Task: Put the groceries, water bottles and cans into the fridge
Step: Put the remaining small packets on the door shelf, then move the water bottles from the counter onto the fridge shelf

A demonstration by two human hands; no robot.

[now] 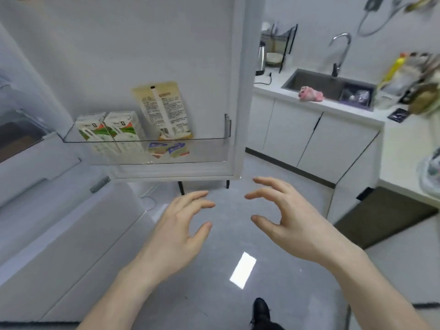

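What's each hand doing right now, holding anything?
Left hand: open, fingers relaxed, holding nothing.
Right hand: open, fingers loosely curved, holding nothing.

Your open fridge door (147, 55) carries one clear door bin (207, 151) — two milk cartons (112, 129) upright at its left, a tall yellow pouch (164, 110) leaning behind two small packets (167, 150) lying on the bottom.
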